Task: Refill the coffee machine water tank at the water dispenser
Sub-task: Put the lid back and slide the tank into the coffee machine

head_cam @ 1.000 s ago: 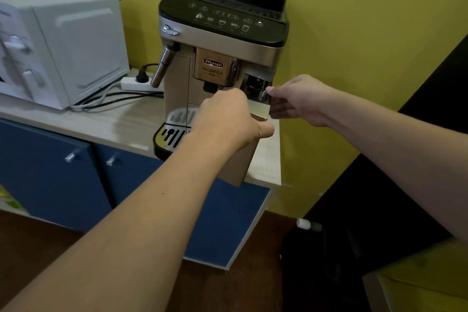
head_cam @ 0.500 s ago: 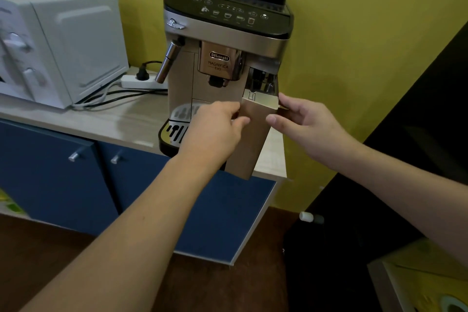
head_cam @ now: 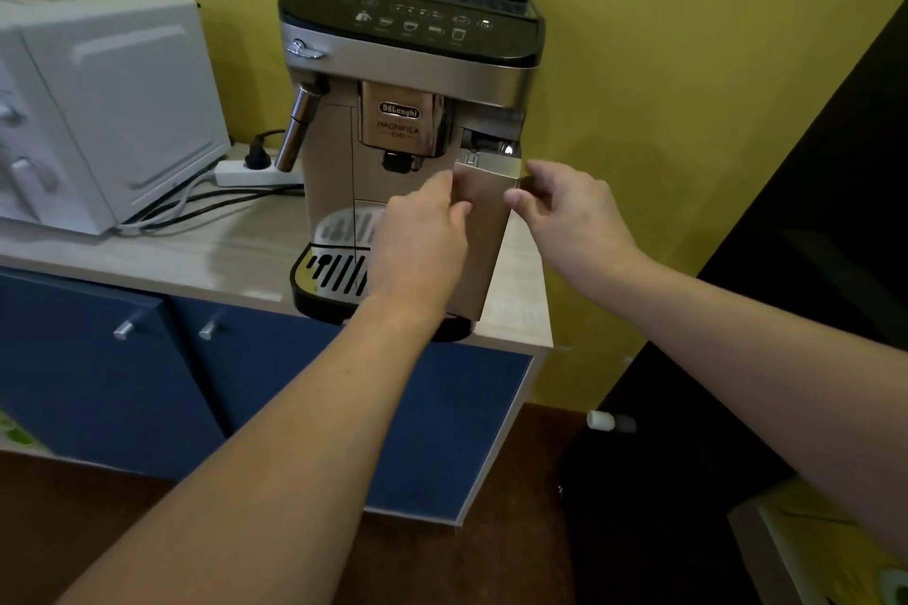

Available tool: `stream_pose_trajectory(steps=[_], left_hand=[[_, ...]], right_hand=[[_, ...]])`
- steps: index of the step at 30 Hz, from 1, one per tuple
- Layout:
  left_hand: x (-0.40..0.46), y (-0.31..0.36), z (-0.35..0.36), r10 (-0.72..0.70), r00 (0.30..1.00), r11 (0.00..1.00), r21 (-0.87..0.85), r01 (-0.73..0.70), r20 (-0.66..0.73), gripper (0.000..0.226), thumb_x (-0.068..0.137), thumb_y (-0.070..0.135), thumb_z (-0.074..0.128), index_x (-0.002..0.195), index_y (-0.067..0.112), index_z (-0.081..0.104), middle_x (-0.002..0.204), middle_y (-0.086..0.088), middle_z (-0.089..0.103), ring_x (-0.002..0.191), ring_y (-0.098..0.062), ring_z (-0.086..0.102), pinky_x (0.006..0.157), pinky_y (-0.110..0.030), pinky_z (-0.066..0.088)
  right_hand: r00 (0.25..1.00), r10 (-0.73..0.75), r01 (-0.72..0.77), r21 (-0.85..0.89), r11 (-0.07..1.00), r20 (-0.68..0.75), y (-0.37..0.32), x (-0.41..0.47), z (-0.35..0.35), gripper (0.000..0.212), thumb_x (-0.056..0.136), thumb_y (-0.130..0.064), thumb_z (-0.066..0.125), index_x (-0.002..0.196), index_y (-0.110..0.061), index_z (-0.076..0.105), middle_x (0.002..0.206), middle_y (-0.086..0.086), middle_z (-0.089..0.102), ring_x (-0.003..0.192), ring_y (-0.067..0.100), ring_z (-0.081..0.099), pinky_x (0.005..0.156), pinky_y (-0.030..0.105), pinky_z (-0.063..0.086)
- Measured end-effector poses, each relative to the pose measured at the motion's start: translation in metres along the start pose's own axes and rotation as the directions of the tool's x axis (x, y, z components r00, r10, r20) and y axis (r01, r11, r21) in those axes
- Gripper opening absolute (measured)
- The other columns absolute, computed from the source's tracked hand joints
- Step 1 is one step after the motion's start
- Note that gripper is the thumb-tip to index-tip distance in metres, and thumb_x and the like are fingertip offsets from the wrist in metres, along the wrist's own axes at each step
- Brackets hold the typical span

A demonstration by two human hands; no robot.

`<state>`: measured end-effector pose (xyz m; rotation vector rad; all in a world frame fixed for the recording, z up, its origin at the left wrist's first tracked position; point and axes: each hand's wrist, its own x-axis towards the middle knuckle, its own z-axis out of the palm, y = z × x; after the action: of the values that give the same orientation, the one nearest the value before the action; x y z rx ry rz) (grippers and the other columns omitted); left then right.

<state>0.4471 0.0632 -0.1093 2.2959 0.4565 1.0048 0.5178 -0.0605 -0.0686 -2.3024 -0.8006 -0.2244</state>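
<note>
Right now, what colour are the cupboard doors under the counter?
Dark blue cupboard doors, clearest in the head view.

A white microwave [head_cam: 93, 113] stands at the left on the pale wooden counter [head_cam: 206, 255], and behind its right corner a white power strip [head_cam: 250, 173] with a black plug lies against the yellow wall [head_cam: 688, 64], dark cables trailing from it. Below the counter are blue cabinet doors [head_cam: 98, 368] with small metal knobs, above a brown floor [head_cam: 442, 565].
</note>
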Motion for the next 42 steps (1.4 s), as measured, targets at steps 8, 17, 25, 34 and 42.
stream_pose_trajectory(steps=[8, 17, 25, 34, 42], left_hand=[[-0.014, -0.011, 0.04, 0.077, 0.961, 0.919, 0.354, -0.172, 0.266, 0.088, 0.088, 0.003, 0.055, 0.155, 0.01, -0.002, 0.158, -0.017, 0.0, 0.134, -0.033, 0.031, 0.106, -0.041, 0.035], [0.028, -0.019, 0.056, 0.046, 0.94, 0.825, 0.517, -0.227, 0.339, 0.078, 0.093, 0.012, 0.045, 0.155, 0.013, -0.003, 0.144, -0.011, 0.037, 0.117, -0.034, 0.047, 0.082, -0.044, 0.047], [0.031, -0.034, 0.065, 0.129, 0.938, 0.814, 0.506, -0.285, 0.32, 0.083, 0.092, 0.009, 0.044, 0.155, 0.013, -0.01, 0.143, -0.013, 0.039, 0.111, -0.034, 0.052, 0.071, -0.042, 0.048], [0.032, -0.038, 0.066, 0.144, 0.928, 0.8, 0.512, -0.313, 0.343, 0.086, 0.094, 0.01, 0.046, 0.154, 0.014, -0.015, 0.149, -0.012, 0.033, 0.115, -0.033, 0.05, 0.074, -0.041, 0.051], [0.035, -0.042, 0.055, 0.156, 0.94, 0.847, 0.448, -0.286, 0.305, 0.063, 0.105, 0.027, 0.035, 0.156, 0.026, -0.002, 0.142, -0.01, 0.043, 0.114, -0.033, 0.051, 0.081, -0.045, 0.05]], right_hand=[[0.997, 0.079, -0.078, -0.033, 0.996, 0.027, 0.014, 0.045, 0.004, 0.074, 0.096, -0.034, 0.061, 0.155, -0.01, 0.023, 0.156, 0.011, 0.039, 0.142, 0.026, 0.039, 0.112, 0.035, 0.034], [0.991, 0.082, -0.081, 0.01, 0.997, -0.11, 0.012, 0.079, 0.025, 0.022, 0.093, -0.028, 0.061, 0.105, -0.013, 0.073, 0.111, 0.008, 0.071, 0.102, 0.027, 0.064, 0.086, 0.036, 0.053], [0.985, -0.014, -0.009, -0.131, 0.991, -0.173, 0.016, 0.081, 0.023, 0.034, 0.093, -0.037, 0.063, 0.116, -0.015, 0.073, 0.135, 0.002, 0.063, 0.125, 0.024, 0.056, 0.101, 0.032, 0.047], [0.982, -0.099, 0.054, -0.257, 0.965, -0.164, 0.021, 0.081, 0.027, 0.032, 0.097, -0.035, 0.056, 0.116, -0.015, 0.071, 0.133, 0.002, 0.063, 0.122, 0.025, 0.056, 0.099, 0.036, 0.048], [0.997, -0.01, 0.007, -0.033, 0.999, -0.071, 0.035, 0.056, 0.034, 0.052, 0.104, -0.031, 0.046, 0.15, -0.009, 0.038, 0.155, 0.004, 0.041, 0.144, 0.018, 0.034, 0.114, 0.022, 0.022]])
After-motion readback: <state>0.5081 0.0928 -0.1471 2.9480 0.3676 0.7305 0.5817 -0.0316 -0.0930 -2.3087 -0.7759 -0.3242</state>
